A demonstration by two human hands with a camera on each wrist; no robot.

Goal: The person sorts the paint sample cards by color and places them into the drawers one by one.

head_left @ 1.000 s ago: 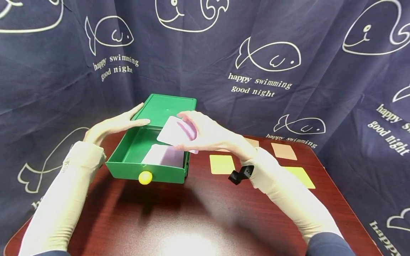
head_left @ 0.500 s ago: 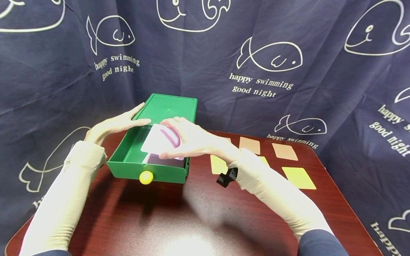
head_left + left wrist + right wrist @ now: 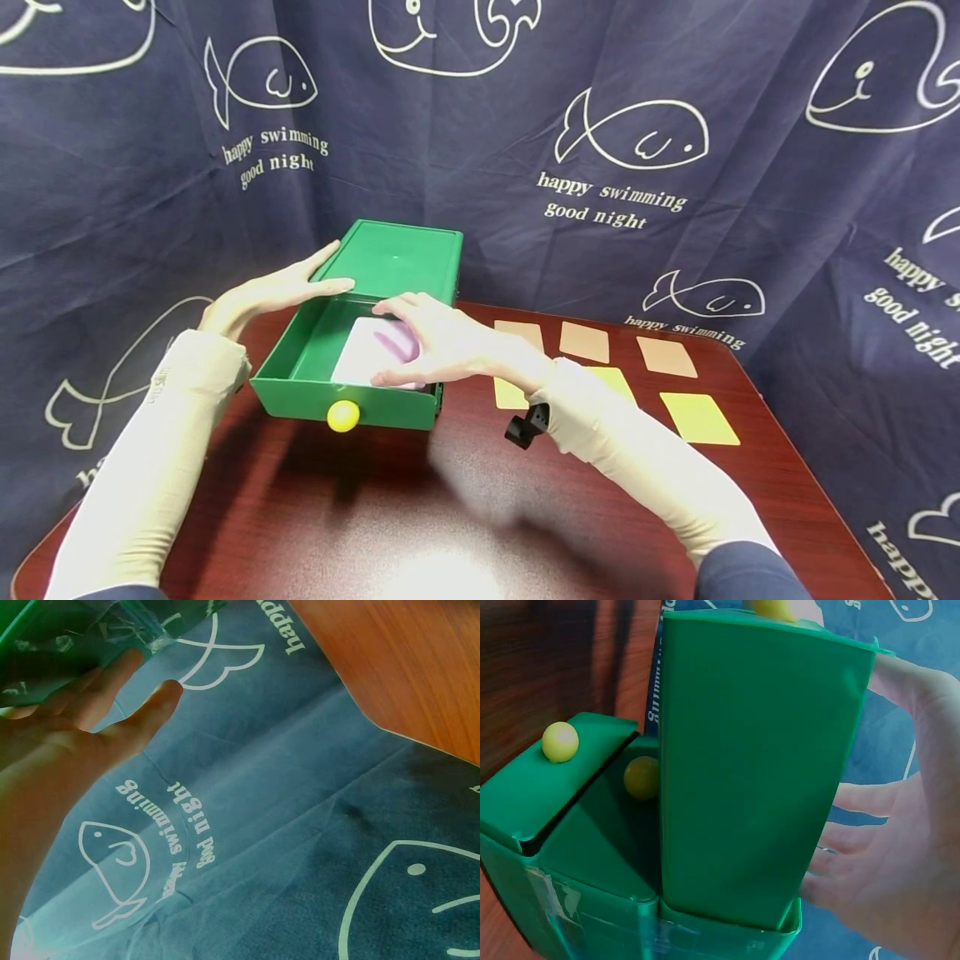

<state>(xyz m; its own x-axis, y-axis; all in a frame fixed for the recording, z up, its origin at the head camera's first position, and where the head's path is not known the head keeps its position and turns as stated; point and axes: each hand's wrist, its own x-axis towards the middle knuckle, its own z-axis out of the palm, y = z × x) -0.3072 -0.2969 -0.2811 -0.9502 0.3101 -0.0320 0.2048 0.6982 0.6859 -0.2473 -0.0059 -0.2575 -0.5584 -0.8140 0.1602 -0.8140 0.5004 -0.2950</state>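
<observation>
A green drawer box (image 3: 386,254) stands on the table with a drawer (image 3: 296,350) pulled out toward me; its round yellow knob (image 3: 343,416) faces forward. My left hand (image 3: 281,292) rests on the box's left edge with straight fingers, also against the green side in the left wrist view. A pale lilac card (image 3: 360,354) lies in the drawer's right part. Over it, my right hand (image 3: 446,337) spans the card, thumb near the front edge and fingers by the back edge; its palm hides the card's right part. In the right wrist view the drawer's underside (image 3: 750,772) blocks the fingertips.
To the right, peach cards (image 3: 666,357) form a back row and yellow cards (image 3: 699,418) a front row on the brown table (image 3: 360,517). Two more yellow-knobbed drawers (image 3: 592,750) show in the right wrist view. A dark curtain (image 3: 480,150) hangs behind.
My right hand has moved left and down, bringing a lilac card into the drawer, where it now lies. The left hand has kept its place on the box.
</observation>
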